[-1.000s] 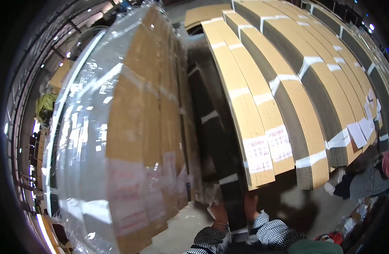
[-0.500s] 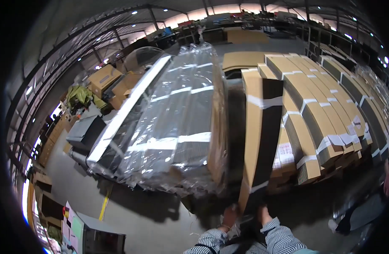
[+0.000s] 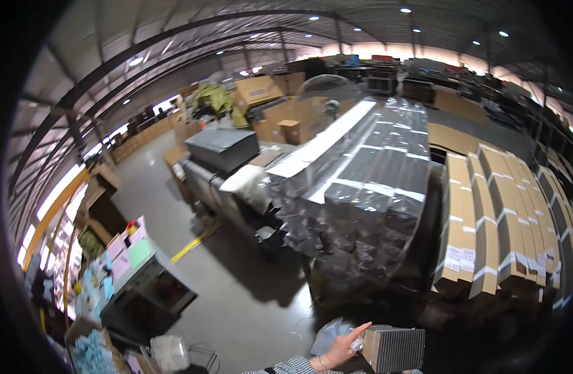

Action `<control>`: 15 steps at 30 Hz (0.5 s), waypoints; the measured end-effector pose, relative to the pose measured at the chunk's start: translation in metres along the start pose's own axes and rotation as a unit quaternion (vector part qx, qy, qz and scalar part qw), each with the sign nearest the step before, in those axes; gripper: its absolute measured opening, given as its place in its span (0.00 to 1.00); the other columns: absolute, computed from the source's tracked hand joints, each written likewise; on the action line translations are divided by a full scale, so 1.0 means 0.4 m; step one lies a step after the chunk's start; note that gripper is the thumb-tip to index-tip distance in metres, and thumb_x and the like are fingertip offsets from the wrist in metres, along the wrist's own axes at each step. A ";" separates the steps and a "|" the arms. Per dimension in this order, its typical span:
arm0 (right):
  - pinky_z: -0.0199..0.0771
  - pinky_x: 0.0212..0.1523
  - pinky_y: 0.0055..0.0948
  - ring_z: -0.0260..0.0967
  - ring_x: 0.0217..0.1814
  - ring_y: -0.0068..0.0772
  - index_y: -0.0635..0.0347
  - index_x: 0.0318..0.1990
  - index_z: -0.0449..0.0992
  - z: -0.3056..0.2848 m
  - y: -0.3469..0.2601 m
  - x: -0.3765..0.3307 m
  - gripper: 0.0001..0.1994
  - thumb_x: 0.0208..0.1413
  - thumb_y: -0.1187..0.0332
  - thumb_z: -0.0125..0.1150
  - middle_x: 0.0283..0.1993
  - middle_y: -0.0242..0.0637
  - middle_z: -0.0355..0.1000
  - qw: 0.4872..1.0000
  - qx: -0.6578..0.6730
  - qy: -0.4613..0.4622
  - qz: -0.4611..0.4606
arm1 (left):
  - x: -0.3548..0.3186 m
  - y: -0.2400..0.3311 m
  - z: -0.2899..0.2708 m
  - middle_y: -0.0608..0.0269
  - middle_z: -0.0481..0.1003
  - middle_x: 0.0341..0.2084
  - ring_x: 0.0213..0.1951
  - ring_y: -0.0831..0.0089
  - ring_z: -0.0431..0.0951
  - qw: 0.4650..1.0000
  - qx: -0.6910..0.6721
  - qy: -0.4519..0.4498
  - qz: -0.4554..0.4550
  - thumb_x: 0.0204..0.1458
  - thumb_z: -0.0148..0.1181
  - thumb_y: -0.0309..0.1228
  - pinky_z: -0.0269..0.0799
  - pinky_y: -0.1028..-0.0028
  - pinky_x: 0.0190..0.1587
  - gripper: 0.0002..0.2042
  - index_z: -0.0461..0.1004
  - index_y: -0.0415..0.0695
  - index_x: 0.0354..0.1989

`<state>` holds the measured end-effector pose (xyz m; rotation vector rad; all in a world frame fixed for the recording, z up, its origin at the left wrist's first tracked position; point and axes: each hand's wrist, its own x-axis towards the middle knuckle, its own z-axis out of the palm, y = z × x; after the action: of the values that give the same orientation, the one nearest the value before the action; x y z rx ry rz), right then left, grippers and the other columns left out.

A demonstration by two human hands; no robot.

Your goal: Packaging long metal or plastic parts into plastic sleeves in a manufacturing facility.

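At the lower edge my left hand [image 3: 340,350] comes in from a striped sleeve, its index finger stretched out and its other fingers curled round crumpled clear plastic film [image 3: 329,336]. Just right of the fingertips is a long cardboard carton [image 3: 395,350], brown on one side and dark with fine stripes on the other. It is seen nearly end on and runs out of the picture below. Whether my left hand touches the carton is hard to tell. My right hand does not show; only a bit of striped sleeve peeks out below the carton.
Dark film-wrapped long packs [image 3: 373,187] are stacked ahead. Brown strapped cartons [image 3: 504,218] lie in rows at the right. A grey cabinet [image 3: 146,293] with papers on top stands at the left, near a yellow floor line [image 3: 196,243]. A black box [image 3: 221,149] sits farther back.
My view has swung left, so the stacks sit farther right. The carton, upright between both hands before, is now low and foreshortened; my right hand has dropped out of sight.
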<state>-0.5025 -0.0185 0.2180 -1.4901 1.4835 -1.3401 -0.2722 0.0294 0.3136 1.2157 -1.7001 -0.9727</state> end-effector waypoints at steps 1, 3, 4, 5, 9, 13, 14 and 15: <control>0.69 0.52 0.33 0.69 0.49 0.33 0.58 0.49 0.72 0.005 -0.039 -0.002 0.10 0.65 0.69 0.49 0.46 0.38 0.72 0.999 0.039 -0.011 0.008 | -0.001 0.014 -0.016 0.44 0.79 0.39 0.39 0.45 0.80 0.999 -0.011 0.027 0.012 0.55 0.58 0.28 0.74 0.57 0.38 0.33 0.59 0.65 0.71; 0.70 0.51 0.31 0.69 0.47 0.31 0.58 0.48 0.72 0.030 -0.095 -0.036 0.08 0.64 0.71 0.49 0.45 0.36 0.71 0.992 0.116 -0.043 0.036 | -0.030 -0.055 -0.007 0.39 0.78 0.36 0.37 0.44 0.80 0.997 0.003 0.042 -0.060 0.54 0.59 0.28 0.74 0.55 0.37 0.35 0.57 0.64 0.71; 0.70 0.50 0.30 0.69 0.47 0.30 0.58 0.47 0.71 0.047 -0.118 -0.058 0.08 0.64 0.71 0.49 0.44 0.35 0.71 0.985 0.153 -0.064 0.054 | -0.030 -0.155 0.012 0.38 0.78 0.35 0.36 0.43 0.80 0.994 0.055 0.036 -0.092 0.54 0.58 0.28 0.74 0.53 0.37 0.35 0.57 0.65 0.72; 0.70 0.50 0.29 0.69 0.46 0.29 0.58 0.47 0.71 0.057 -0.122 -0.077 0.07 0.64 0.72 0.49 0.43 0.34 0.71 0.977 0.185 -0.072 0.078 | -0.021 -0.140 0.008 0.40 0.78 0.33 0.36 0.43 0.80 0.993 0.054 0.051 -0.090 0.53 0.57 0.27 0.73 0.53 0.36 0.35 0.57 0.65 0.72; 0.58 0.22 0.18 0.58 0.22 0.13 0.59 0.36 0.66 0.041 -0.220 -0.009 0.08 0.55 0.84 0.51 0.26 0.24 0.58 0.989 0.150 0.002 0.009 | 0.033 -0.004 -0.057 0.43 0.79 0.31 0.35 0.45 0.80 0.997 0.018 0.073 -0.033 0.49 0.57 0.23 0.74 0.55 0.36 0.37 0.58 0.63 0.71; 0.59 0.21 0.16 0.58 0.22 0.12 0.60 0.36 0.68 0.008 -0.239 0.055 0.05 0.59 0.82 0.48 0.27 0.26 0.62 0.987 0.146 -0.065 0.020 | 0.071 -0.007 -0.067 0.45 0.78 0.29 0.38 0.46 0.80 0.995 0.018 0.078 0.062 0.47 0.56 0.22 0.74 0.56 0.38 0.10 0.80 0.44 0.38; 0.60 0.22 0.16 0.59 0.23 0.12 0.60 0.37 0.69 -0.010 -0.204 0.065 0.05 0.59 0.81 0.48 0.27 0.25 0.63 0.988 0.146 -0.044 0.011 | 0.078 -0.011 -0.070 0.45 0.78 0.29 0.38 0.46 0.80 0.994 0.016 0.083 0.067 0.47 0.56 0.22 0.74 0.56 0.38 0.10 0.80 0.44 0.38; 0.62 0.23 0.15 0.60 0.24 0.12 0.60 0.39 0.70 -0.016 -0.193 0.056 0.06 0.60 0.81 0.48 0.28 0.25 0.64 0.984 0.174 -0.018 0.018 | 0.066 -0.008 -0.077 0.45 0.78 0.29 0.37 0.46 0.80 0.998 0.040 -0.006 0.053 0.48 0.58 0.25 0.73 0.56 0.37 0.08 0.79 0.43 0.37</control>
<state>-0.4876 -0.0263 0.2968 -1.2489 1.1745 -1.4551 -0.2483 -0.0009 0.3269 1.1606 -1.8089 -0.8570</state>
